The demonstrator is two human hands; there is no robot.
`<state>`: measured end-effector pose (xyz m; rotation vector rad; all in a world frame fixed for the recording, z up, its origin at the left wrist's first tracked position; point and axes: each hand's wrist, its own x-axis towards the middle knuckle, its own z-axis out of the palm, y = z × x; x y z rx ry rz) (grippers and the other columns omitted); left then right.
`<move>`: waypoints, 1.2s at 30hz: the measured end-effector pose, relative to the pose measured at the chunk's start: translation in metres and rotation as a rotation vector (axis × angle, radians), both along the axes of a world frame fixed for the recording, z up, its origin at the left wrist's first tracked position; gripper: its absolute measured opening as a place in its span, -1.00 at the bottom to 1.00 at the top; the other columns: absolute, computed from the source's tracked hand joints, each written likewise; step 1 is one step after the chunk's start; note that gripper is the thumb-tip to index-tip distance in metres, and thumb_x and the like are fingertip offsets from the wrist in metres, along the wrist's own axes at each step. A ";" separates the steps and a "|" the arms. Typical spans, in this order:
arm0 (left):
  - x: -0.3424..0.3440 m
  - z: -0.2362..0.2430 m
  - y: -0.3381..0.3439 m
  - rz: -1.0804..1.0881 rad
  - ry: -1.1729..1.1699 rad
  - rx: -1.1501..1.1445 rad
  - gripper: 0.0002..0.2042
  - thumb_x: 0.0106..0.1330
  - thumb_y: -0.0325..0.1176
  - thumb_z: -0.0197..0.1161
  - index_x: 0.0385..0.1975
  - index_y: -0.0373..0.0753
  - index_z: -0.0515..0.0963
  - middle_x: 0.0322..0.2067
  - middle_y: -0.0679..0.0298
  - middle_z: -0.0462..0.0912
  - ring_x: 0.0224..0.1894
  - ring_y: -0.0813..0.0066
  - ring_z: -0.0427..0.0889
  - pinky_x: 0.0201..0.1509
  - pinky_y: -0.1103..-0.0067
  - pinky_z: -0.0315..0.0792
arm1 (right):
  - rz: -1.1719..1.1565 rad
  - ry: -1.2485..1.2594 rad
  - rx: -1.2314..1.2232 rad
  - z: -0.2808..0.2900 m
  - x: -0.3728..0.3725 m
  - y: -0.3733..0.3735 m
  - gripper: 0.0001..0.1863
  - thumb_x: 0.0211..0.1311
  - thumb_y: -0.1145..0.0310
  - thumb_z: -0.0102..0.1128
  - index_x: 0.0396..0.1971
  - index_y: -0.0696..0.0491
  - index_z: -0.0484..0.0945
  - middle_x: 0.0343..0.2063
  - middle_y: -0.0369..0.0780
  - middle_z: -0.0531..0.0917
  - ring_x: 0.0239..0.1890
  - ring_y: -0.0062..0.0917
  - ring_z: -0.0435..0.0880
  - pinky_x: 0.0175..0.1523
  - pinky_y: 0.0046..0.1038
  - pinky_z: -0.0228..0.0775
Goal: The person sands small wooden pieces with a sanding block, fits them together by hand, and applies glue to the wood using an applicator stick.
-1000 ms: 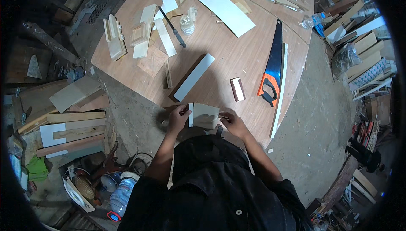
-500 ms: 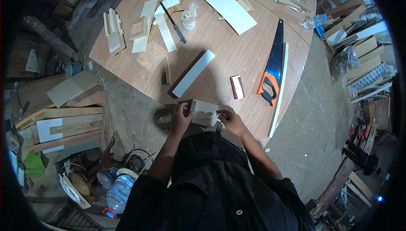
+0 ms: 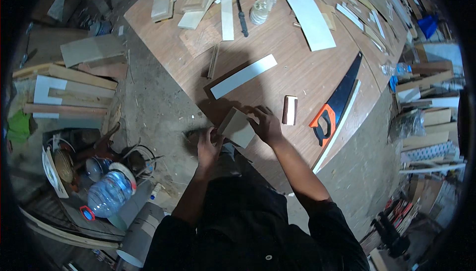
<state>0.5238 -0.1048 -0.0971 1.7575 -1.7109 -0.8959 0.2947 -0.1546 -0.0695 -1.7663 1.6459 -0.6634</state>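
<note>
A squarish pale board [image 3: 239, 130] is held at the table's near edge, tilted. My left hand [image 3: 209, 144] grips its lower left side, fingers curled. My right hand [image 3: 265, 124] holds its right side, thumb and bent fingers at the upper corner. Just beyond lies a white strip [image 3: 243, 76] on the wooden table [image 3: 302, 77]. To the right are a small brown-and-white block [image 3: 290, 110] and a handsaw [image 3: 337, 103] with an orange and black handle, beside a long pale strip [image 3: 337, 124].
Offcuts [image 3: 225, 15], a black rod-like tool [image 3: 239, 10], a clear container [image 3: 259, 12] and a plastic bottle [image 3: 394, 68] lie farther along the table. Wood scraps [image 3: 74, 97] and a water jug [image 3: 108, 194] are on the floor at left; more scraps [image 3: 431, 127] stand at right.
The board has turned and tilted in my hands. My right hand has moved up toward its top corner, my left hand lower. The view has shifted, so the table sits farther right.
</note>
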 end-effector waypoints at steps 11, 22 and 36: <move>-0.017 -0.013 0.012 0.184 0.097 -0.139 -0.67 0.24 -0.44 0.28 -0.02 -0.36 0.47 -0.21 0.06 0.60 -0.25 0.30 0.66 -0.24 0.51 0.56 | 0.327 -0.204 -0.091 -0.020 0.007 -0.054 -0.63 0.13 0.46 0.23 -0.02 -0.07 0.59 -0.21 -0.16 0.67 -0.32 -0.31 0.68 -0.23 -0.37 0.54; -0.034 -0.008 -0.044 0.248 0.113 -0.063 -0.73 0.20 -0.46 0.31 -0.10 -0.36 0.56 -0.27 0.07 0.66 -0.27 0.31 0.69 -0.17 0.50 0.54 | 0.112 -0.104 -0.019 -0.030 -0.020 -0.053 -0.80 0.11 0.34 0.27 -0.24 0.00 0.63 -0.36 -0.13 0.66 -0.31 -0.17 0.66 -0.26 -0.25 0.52; -0.033 -0.025 -0.051 0.300 0.209 -0.013 -0.75 0.20 -0.44 0.33 -0.17 -0.41 0.58 -0.30 0.09 0.69 -0.26 0.41 0.69 -0.14 0.54 0.53 | 0.120 0.011 0.039 -0.038 -0.027 -0.063 -0.75 0.14 0.25 0.27 -0.18 -0.03 0.65 -0.34 -0.16 0.68 -0.27 -0.23 0.67 -0.21 -0.26 0.51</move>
